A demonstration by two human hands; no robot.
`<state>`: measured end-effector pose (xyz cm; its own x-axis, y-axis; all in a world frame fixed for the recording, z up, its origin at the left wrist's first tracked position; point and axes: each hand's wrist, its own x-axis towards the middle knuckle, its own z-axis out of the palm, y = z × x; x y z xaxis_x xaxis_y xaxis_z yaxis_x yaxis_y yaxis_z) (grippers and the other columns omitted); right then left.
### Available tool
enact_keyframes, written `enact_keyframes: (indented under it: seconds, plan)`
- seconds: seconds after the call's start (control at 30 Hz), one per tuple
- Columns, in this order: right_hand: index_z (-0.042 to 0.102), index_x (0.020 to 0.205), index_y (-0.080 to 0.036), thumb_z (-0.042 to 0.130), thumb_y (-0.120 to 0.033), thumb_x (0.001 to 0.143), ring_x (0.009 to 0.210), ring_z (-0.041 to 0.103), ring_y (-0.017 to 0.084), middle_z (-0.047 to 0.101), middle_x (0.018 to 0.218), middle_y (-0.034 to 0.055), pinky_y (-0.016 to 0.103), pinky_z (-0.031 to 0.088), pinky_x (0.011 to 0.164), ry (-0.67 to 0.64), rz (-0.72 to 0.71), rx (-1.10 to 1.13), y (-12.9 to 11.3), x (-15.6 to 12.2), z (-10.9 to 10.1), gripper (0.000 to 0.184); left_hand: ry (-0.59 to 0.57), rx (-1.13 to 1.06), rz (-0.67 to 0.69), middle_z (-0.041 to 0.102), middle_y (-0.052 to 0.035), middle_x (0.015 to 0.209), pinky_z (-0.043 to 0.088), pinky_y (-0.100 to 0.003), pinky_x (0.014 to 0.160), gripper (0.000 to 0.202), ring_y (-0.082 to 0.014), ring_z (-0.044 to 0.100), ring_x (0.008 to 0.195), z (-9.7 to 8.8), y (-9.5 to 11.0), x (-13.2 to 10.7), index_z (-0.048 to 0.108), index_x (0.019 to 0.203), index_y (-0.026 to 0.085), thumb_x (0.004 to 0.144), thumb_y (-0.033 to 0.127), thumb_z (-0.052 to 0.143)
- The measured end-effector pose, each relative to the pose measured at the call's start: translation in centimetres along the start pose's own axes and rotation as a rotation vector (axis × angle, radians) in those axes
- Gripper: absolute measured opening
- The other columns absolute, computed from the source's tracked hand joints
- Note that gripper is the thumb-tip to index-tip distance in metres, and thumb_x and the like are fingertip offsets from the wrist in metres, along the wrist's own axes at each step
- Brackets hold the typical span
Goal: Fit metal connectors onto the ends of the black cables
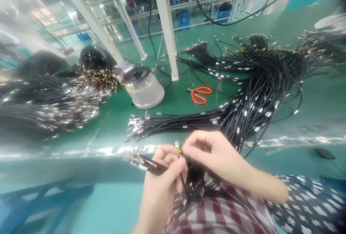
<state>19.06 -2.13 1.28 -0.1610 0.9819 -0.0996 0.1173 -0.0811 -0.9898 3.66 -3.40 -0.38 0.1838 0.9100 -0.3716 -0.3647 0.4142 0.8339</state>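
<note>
My left hand [167, 169] is closed around a small bunch of black cables [152, 164], their metal ends sticking out to the left. Between its thumb and fingers one cable stands up, tipped with a silver and brass-coloured connector [177, 148]. My right hand [209, 149] pinches at that connector from the right, thumb and index finger together beside it; its other fingers are partly hidden. More cables hang over my lap below both hands. Just beyond, a thick bundle of black cables [189, 123] with silver ends lies along the green table [116, 118].
Orange-handled snips [200, 95] lie beyond the bundle, right of a round grey-white device [146, 89]. A large heap of cables [54, 100] covers the left side. White posts [166, 28] rise from the table. A blue stool [45, 201] stands below the front edge.
</note>
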Motion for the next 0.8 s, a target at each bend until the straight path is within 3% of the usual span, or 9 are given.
enact_keyframes:
  seconds: [0.17, 0.4, 0.67, 0.8]
  plan:
    - [0.066, 0.072, -0.016, 0.062, -0.019, 0.083, 0.066, 0.054, 0.013, 0.065, 0.071, 0.0001, 0.025, 0.043, 0.062, 0.033, -0.047, -0.036, 0.0, 0.0, 0.2, 0.012, -0.041, -0.006, -0.01, 0.066, 0.0006, 0.058, 0.031, -0.016, 0.042, 0.02, -0.0015, 0.044, 0.035, -0.6, 0.0, 0.4, 0.057, 0.066, 0.014, 0.075, 0.019, 0.074]
    - [0.062, 0.071, -0.016, 0.061, -0.023, 0.086, 0.062, 0.06, 0.014, 0.065, 0.062, 0.0007, 0.028, 0.047, 0.063, -0.007, -0.014, 0.091, -0.3, 0.1, 0.4, 0.017, -0.055, -0.06, -0.004, 0.068, -0.0016, 0.063, 0.034, -0.016, 0.046, 0.014, -0.0024, 0.046, 0.039, -0.3, -0.2, 0.2, 0.064, 0.069, 0.013, 0.08, 0.02, 0.07]
    - [0.057, 0.071, -0.016, 0.066, -0.041, 0.083, 0.052, 0.058, 0.013, 0.059, 0.054, -0.0022, 0.028, 0.049, 0.057, -0.146, 0.028, 0.353, 0.6, 0.9, 0.9, 0.029, -0.059, -0.058, 0.004, 0.066, -0.0005, 0.063, 0.033, -0.016, 0.044, 0.017, -0.0022, 0.045, 0.038, -0.4, -0.5, 0.2, 0.064, 0.068, 0.014, 0.082, 0.022, 0.068]
    - [0.057, 0.072, -0.016, 0.062, -0.033, 0.086, 0.061, 0.057, 0.013, 0.059, 0.063, -0.0006, 0.029, 0.047, 0.064, -0.069, -0.036, 0.275, 0.8, 0.7, 1.3, 0.022, -0.028, -0.064, 0.011, 0.063, 0.002, 0.058, 0.029, -0.015, 0.043, 0.015, -0.0027, 0.042, 0.04, -0.3, -0.4, 0.3, 0.062, 0.072, 0.016, 0.076, 0.023, 0.074]
